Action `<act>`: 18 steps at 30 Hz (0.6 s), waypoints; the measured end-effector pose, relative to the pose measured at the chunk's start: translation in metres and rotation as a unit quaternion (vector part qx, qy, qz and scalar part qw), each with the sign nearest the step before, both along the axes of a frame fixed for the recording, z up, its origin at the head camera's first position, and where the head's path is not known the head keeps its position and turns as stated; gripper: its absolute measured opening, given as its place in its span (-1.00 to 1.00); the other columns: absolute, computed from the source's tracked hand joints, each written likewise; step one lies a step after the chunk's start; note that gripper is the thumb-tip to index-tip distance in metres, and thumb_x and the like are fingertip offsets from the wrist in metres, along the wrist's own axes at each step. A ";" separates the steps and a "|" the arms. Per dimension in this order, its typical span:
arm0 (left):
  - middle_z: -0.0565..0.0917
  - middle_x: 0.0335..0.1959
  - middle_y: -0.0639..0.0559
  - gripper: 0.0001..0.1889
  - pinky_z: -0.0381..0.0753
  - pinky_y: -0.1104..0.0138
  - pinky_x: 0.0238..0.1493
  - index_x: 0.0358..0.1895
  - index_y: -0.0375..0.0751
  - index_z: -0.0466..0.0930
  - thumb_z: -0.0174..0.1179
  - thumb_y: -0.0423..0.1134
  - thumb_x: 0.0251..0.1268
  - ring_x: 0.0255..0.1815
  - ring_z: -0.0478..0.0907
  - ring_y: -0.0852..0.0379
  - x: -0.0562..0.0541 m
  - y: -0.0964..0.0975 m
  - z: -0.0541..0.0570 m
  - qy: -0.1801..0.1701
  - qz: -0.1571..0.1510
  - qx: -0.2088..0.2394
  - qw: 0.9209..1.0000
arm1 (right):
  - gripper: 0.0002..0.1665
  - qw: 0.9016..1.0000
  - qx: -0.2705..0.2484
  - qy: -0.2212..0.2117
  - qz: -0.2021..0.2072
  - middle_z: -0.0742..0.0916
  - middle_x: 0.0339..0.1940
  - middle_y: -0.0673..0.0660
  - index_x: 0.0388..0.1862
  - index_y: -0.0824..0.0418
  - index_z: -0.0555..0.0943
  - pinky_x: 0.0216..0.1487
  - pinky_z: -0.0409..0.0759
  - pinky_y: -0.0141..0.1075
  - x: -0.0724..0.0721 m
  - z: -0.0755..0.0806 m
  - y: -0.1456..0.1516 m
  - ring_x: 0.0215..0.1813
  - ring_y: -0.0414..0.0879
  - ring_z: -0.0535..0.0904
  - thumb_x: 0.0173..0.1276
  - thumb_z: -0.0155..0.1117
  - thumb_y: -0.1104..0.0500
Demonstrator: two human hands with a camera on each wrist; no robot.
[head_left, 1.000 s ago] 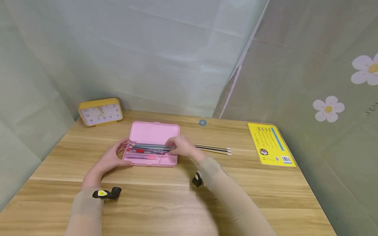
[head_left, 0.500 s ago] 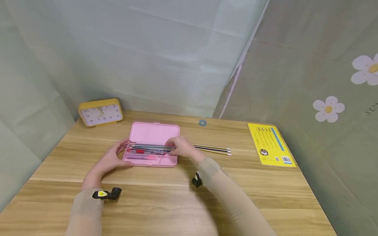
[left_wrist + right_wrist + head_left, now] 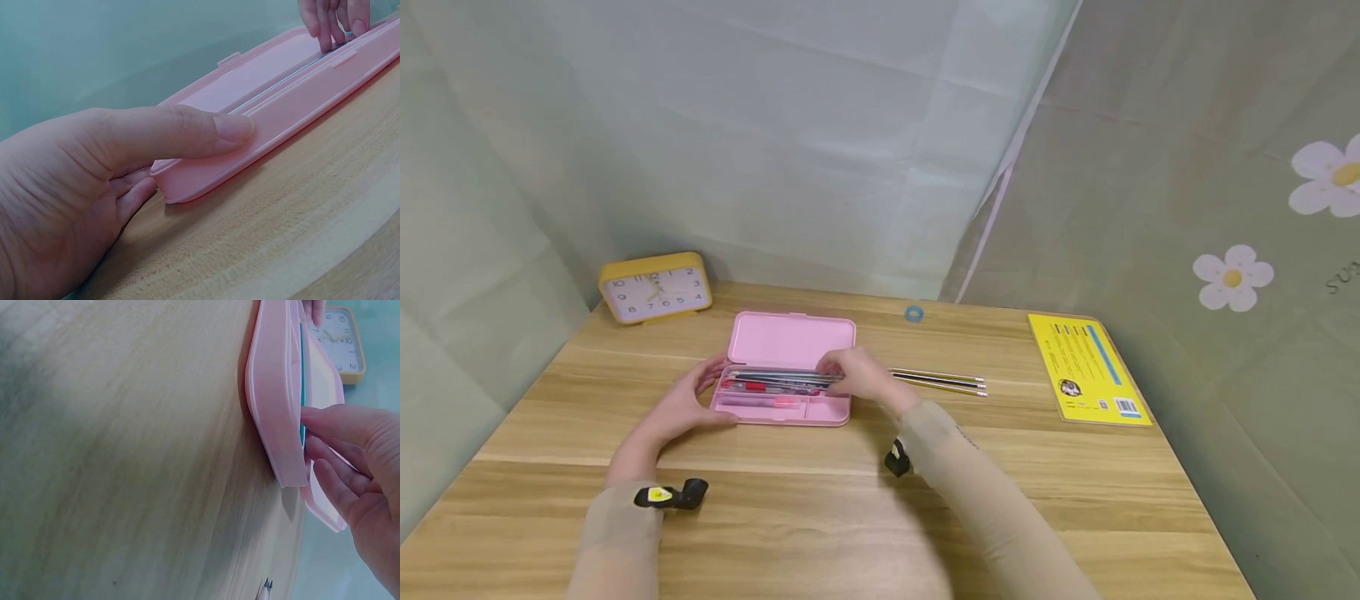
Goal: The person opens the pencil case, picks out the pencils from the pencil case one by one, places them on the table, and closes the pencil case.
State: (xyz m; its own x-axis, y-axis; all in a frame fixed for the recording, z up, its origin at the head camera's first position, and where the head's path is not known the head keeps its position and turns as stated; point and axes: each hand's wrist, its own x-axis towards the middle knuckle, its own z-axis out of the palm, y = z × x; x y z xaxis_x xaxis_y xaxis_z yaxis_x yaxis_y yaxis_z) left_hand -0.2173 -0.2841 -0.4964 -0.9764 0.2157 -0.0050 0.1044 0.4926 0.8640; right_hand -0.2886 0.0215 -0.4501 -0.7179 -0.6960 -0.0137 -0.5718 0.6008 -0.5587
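A pink pencil case (image 3: pixel 792 338) lies on the table with its lid folded back. My left hand (image 3: pixel 682 406) holds its left end, thumb (image 3: pixel 232 128) along the front wall and the other fingers around the far side. Pencils (image 3: pixel 782 376) lie in the long back compartment, with a red pen (image 3: pixel 756 387) among them. A pen with a pink part (image 3: pixel 786 402) sits in the front compartment. My right hand (image 3: pixel 862 374) reaches into the case's right end and pinches the pencils; in the right wrist view its thumb (image 3: pixel 317 417) meets a teal pencil (image 3: pixel 303 381).
Several striped pencils (image 3: pixel 940 381) lie on the table just right of the right hand. A blue ring (image 3: pixel 913 313) sits near the back edge. A yellow alarm clock (image 3: pixel 657 288) stands at back left, and a yellow booklet (image 3: pixel 1088 367) lies at the right.
My right hand has shifted very slightly left, and the pencils under it have settled a little in the compartment. The left hand keeps its hold on the case.
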 end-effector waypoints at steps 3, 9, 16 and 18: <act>0.13 0.49 -0.43 0.20 0.07 -0.23 0.50 0.53 -0.35 -0.07 0.58 -0.17 -0.15 0.49 0.06 -0.45 0.000 0.000 0.000 0.001 0.001 -0.004 1.000 | -0.66 1.000 0.007 0.004 -0.002 0.77 -0.10 0.18 -0.04 0.33 0.66 0.07 0.65 -0.41 0.001 0.003 -0.002 -0.03 -0.03 0.68 0.16 0.41 0.39; 0.14 0.49 -0.43 0.20 0.10 -0.21 0.50 0.54 -0.34 -0.08 0.58 -0.19 -0.15 0.49 0.07 -0.44 0.000 0.001 0.001 -0.004 -0.001 -0.001 1.000 | -0.70 1.000 0.013 0.004 -0.009 0.78 -0.13 0.20 -0.06 0.34 0.67 0.02 0.66 -0.46 0.001 0.004 -0.005 -0.06 -0.03 0.69 0.18 0.37 0.42; 0.14 0.49 -0.42 0.20 0.10 -0.21 0.50 0.54 -0.34 -0.09 0.57 -0.20 -0.14 0.49 0.07 -0.44 0.000 0.002 0.002 -0.003 -0.002 0.000 1.000 | -0.72 1.000 0.012 0.004 -0.015 0.78 -0.14 0.19 -0.10 0.32 0.67 0.01 0.66 -0.49 0.002 0.002 -0.007 -0.07 -0.04 0.71 0.18 0.36 0.44; 0.14 0.49 -0.42 0.20 0.09 -0.21 0.50 0.54 -0.34 -0.08 0.58 -0.18 -0.15 0.49 0.06 -0.43 0.000 0.002 0.002 -0.003 0.001 -0.003 1.000 | -0.72 1.000 0.012 0.006 -0.018 0.78 -0.14 0.19 -0.10 0.32 0.68 0.01 0.66 -0.49 0.002 0.001 -0.007 -0.07 -0.04 0.71 0.18 0.35 0.45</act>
State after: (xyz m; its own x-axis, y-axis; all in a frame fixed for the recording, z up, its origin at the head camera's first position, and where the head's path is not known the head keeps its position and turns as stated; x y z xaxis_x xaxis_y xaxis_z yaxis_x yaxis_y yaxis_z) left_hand -0.2173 -0.2824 -0.4947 -0.9766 0.2145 -0.0119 0.0990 0.4982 0.8614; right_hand -0.2866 0.0142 -0.4488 -0.7427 -0.6692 -0.0213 -0.5557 0.6339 -0.5379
